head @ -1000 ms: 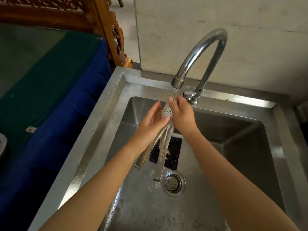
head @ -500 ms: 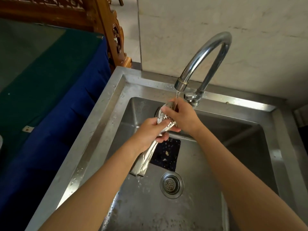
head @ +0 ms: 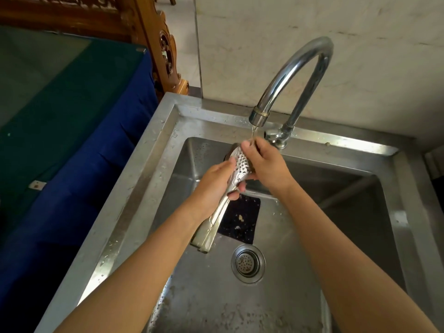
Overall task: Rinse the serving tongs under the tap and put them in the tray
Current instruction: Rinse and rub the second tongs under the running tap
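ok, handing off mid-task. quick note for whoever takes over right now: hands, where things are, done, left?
Left hand: closed around the shaft of the serving tongs, holding them tilted, perforated head up.
Right hand: fingers on the tongs' head, right under the tap.
Water: a thin stream runs from the spout onto the head.
Tongs sit over the sink, handle end pointing down near the drain.
Done: rinse under way.
Left: finish rinsing, put tongs in the tray. No tray in view; find it first.
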